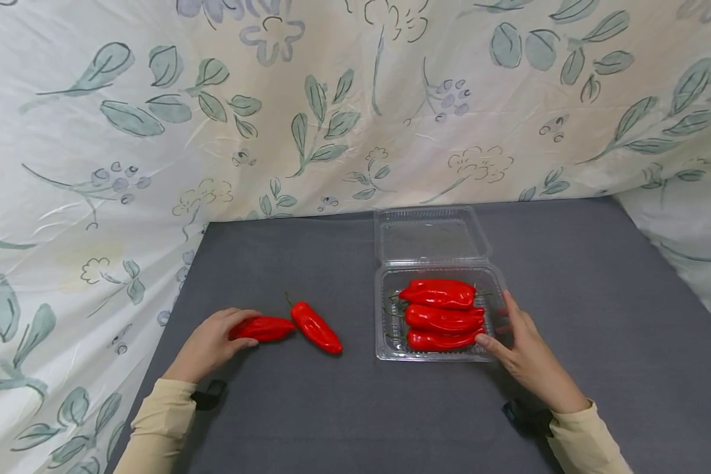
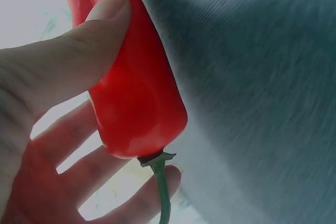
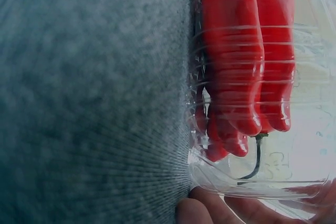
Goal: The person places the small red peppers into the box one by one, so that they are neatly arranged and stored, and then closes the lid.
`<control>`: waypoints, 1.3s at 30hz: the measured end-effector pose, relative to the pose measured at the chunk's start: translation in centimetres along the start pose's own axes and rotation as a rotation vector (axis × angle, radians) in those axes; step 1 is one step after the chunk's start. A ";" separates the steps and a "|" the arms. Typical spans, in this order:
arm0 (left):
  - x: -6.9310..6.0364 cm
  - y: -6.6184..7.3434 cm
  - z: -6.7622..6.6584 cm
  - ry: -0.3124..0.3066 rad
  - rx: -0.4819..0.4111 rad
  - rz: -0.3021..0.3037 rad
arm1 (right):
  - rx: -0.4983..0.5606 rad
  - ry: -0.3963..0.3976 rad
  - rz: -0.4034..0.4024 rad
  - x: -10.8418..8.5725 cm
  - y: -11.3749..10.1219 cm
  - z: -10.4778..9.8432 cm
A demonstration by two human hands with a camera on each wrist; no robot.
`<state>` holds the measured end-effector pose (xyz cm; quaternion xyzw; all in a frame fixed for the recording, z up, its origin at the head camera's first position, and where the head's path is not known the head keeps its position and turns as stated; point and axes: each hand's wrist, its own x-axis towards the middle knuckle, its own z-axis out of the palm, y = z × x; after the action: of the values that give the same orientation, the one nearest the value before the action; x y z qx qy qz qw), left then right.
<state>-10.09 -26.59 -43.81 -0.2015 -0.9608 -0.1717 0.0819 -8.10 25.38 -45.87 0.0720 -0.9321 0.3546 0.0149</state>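
My left hand pinches a red pepper at the left of the table; in the left wrist view the thumb lies across this pepper, its green stem pointing down. Just right of it another red pepper lies slanted on the cloth. A clear plastic box with its lid folded back holds several red peppers lying crosswise. My right hand grips the box's right side, thumb at the near corner. Through the wall of the box, the right wrist view shows peppers stacked inside.
A dark grey cloth covers the table. Behind it and at both sides hangs a pale curtain with leaf and flower prints. The open lid lies toward the table's back edge.
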 end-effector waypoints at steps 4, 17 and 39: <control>-0.1 -0.1 -1.4 0.053 0.030 0.000 | 0.002 0.007 -0.006 0.0 0.0 0.1; 4.0 3.8 -3.3 0.228 0.031 0.013 | 0.003 0.007 -0.013 -0.2 0.2 0.0; 14.6 16.0 -1.6 0.177 -0.039 0.296 | 0.001 -0.001 -0.001 0.1 0.0 0.1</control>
<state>-16.50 -8.20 -34.32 -0.3264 -0.9061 -0.1937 0.1868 -8.15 25.30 -45.91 0.0726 -0.9318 0.3553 0.0147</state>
